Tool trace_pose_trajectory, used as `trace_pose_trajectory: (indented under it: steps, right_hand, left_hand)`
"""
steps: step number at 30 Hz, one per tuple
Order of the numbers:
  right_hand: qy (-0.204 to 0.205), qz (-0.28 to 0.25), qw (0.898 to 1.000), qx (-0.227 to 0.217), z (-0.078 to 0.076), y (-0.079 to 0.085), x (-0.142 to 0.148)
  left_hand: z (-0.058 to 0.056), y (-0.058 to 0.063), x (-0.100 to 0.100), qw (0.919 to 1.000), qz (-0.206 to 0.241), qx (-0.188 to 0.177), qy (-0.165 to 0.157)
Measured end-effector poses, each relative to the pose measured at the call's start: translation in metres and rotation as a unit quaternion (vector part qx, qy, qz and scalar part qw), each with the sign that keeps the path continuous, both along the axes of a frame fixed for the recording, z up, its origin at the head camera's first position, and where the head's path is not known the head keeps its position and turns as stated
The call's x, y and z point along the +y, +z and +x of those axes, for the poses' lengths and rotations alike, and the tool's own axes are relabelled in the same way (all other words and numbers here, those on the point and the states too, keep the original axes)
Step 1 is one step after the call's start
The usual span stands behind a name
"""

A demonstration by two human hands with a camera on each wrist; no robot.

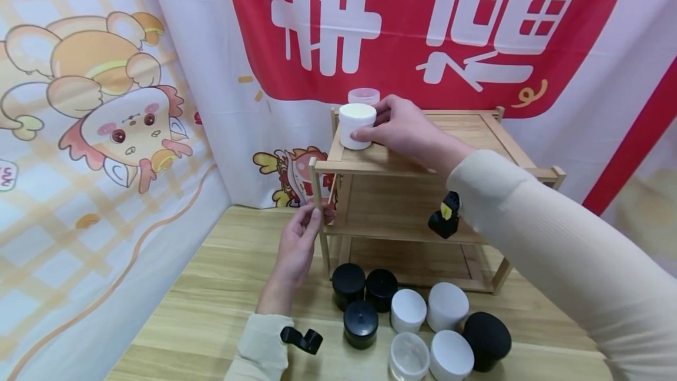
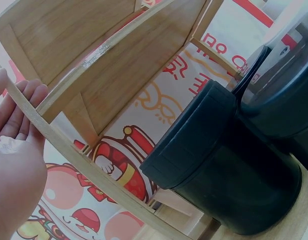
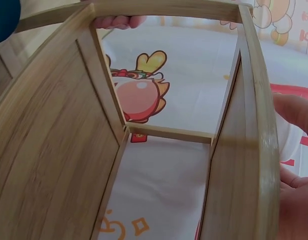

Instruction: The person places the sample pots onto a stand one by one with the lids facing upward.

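My right hand [image 1: 404,125] holds a white lidded jar [image 1: 355,128] at the front left corner of the top tier of a wooden shelf rack [image 1: 391,167]. Just behind that jar stands a clear jar [image 1: 364,96]. In the right wrist view, the thumb and fingers of the right hand [image 3: 296,200] show at the right edge, with the jar mostly hidden by the rack. Lower down, my left hand [image 1: 298,246] grips the rack's front left post. The left wrist view has that hand [image 2: 18,145] at the left, its fingers behind the post [image 2: 68,147].
On the wooden table [image 1: 211,298] before the rack stand black jars [image 1: 361,323], white jars [image 1: 448,306] and a clear jar [image 1: 409,356]. The rack's middle tier [image 1: 391,210] lies under the right forearm. A printed curtain [image 1: 211,75] hangs behind and at the left.
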State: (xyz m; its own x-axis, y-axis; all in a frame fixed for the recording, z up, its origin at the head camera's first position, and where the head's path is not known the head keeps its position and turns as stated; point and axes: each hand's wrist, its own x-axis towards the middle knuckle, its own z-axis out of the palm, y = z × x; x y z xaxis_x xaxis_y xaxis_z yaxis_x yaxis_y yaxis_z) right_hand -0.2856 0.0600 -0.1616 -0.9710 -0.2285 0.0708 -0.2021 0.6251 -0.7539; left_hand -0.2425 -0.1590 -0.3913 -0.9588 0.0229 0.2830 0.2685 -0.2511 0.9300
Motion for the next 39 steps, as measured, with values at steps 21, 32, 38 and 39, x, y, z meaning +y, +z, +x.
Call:
trace_pose_trajectory:
  steps: [21, 32, 38, 39]
  right_hand:
    - [-0.062, -0.017, 0.998, 0.006, -0.005, -0.004, -0.017]
    - [-0.096, -0.003, 0.995, 0.002, -0.007, -0.001, -0.02]
    - [-0.111, -0.004, 0.994, -0.001, -0.01, -0.001, -0.02]
    - [-0.112, -0.005, 0.994, -0.001, -0.01, -0.001, -0.02]
  left_hand:
    - [0.0, 0.0, 0.001, 1.0, 0.005, 0.002, -0.005]
    - [0.0, -0.001, 0.001, 0.9999, 0.011, 0.003, -0.002]
    - [-0.002, -0.003, 0.001, 0.9999, 0.012, 0.008, -0.004]
    - [-0.002, -0.003, 0.0, 0.9999, 0.011, 0.01, -0.004]
